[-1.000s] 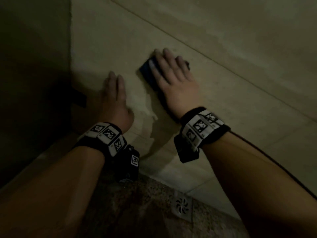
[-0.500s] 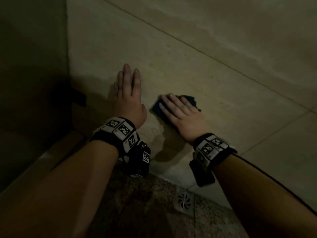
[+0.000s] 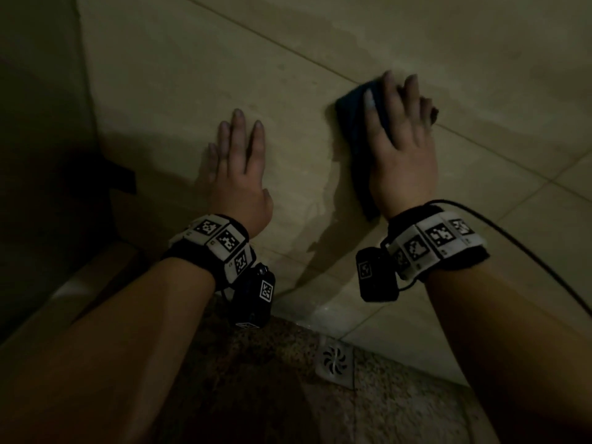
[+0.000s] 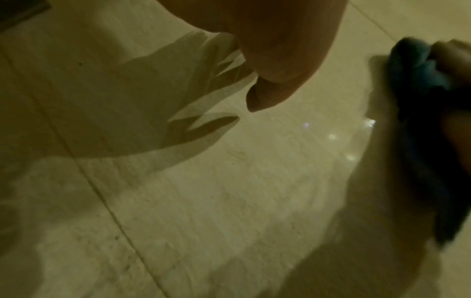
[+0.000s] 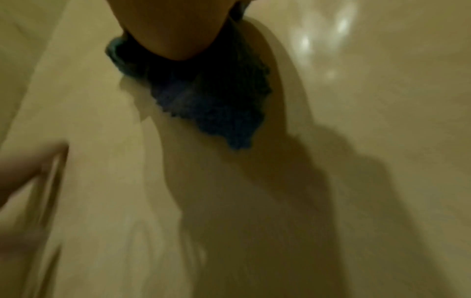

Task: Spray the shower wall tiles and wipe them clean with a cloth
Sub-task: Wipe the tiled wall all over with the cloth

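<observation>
Beige wall tiles (image 3: 224, 65) fill the dim head view, with a wet sheen (image 4: 331, 137) low down. My right hand (image 3: 400, 145) lies flat with straight fingers on a dark blue cloth (image 3: 352, 110) and presses it against the wall at a grout line. The cloth (image 5: 211, 96) sticks out below the palm in the right wrist view and shows at the right edge as cloth (image 4: 418, 66) in the left wrist view. My left hand (image 3: 238, 161) rests flat on the tile to the cloth's left, fingers straight, holding nothing. No spray bottle is in view.
A wall corner (image 3: 86, 91) runs down at the left, with a dark object (image 3: 121, 177) beside it. Below the wall lies a speckled stone floor (image 3: 256, 395) with a square metal drain (image 3: 334, 362). A black cable (image 3: 528, 251) trails from my right wrist.
My right hand has slid the cloth up and to the right along the wall, from low beside the left hand to the grout line. The left hand stays flat on the tile.
</observation>
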`<action>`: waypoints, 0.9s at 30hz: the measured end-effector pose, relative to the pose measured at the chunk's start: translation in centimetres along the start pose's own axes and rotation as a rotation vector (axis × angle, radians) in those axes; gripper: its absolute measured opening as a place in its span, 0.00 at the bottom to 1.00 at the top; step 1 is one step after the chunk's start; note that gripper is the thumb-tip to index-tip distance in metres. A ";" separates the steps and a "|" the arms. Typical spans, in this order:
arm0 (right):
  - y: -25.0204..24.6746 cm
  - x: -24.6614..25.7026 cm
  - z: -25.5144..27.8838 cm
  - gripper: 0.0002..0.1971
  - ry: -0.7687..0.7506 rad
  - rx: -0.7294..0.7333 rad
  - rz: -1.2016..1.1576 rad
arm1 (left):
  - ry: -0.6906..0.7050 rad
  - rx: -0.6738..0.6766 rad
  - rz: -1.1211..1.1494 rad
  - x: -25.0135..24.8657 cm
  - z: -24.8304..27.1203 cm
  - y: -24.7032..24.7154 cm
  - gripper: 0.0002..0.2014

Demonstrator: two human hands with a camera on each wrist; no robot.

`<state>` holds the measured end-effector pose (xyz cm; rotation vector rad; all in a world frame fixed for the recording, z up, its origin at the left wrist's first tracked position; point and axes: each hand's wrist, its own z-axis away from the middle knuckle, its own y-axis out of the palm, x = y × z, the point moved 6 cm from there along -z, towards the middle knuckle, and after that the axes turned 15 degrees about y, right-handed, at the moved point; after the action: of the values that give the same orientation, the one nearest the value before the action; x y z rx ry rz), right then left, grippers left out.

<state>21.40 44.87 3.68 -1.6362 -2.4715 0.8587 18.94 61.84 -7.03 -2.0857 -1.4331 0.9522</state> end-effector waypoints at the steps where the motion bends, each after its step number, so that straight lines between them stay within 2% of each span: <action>1: 0.4 0.1 1.1 0.23 -0.008 0.018 -0.004 | 0.000 -0.002 -0.002 -0.2 0.0 0.1 0.46; 5: 2.5 0.7 6.1 0.30 -0.073 0.187 0.014 | -0.002 0.057 -0.039 -0.7 0.1 0.9 0.47; 8: 3.4 0.6 8.0 0.33 -0.111 0.236 0.031 | 0.042 0.095 -0.052 -1.6 0.5 1.6 0.47; 13: 2.5 -0.7 7.6 0.29 -0.174 0.275 -0.035 | 0.053 0.075 -0.040 -2.5 0.5 2.4 0.47; 15: 1.5 -2.3 6.8 0.29 -0.089 0.223 -0.029 | 0.060 0.053 -0.040 -2.8 0.5 2.5 0.48; 18: -0.2 -5.1 5.9 0.24 0.043 0.069 -0.021 | 0.113 0.051 -0.055 -3.7 0.5 2.9 0.47; 21: -0.7 -6.4 6.0 0.20 0.105 -0.044 0.000 | 0.143 0.070 -0.054 -4.8 0.5 3.4 0.46; 23: -0.2 -6.1 6.9 0.23 0.153 -0.030 -0.018 | 0.136 0.051 -0.054 -5.2 0.4 3.7 0.47; 27: 1.4 -4.8 10.5 0.28 0.204 0.092 -0.066 | 0.108 0.059 -0.028 -5.5 0.4 4.3 0.47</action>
<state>21.11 36.79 -4.65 -1.5201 -2.2997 0.7440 20.10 55.13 -8.57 -2.0368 -1.3600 0.8470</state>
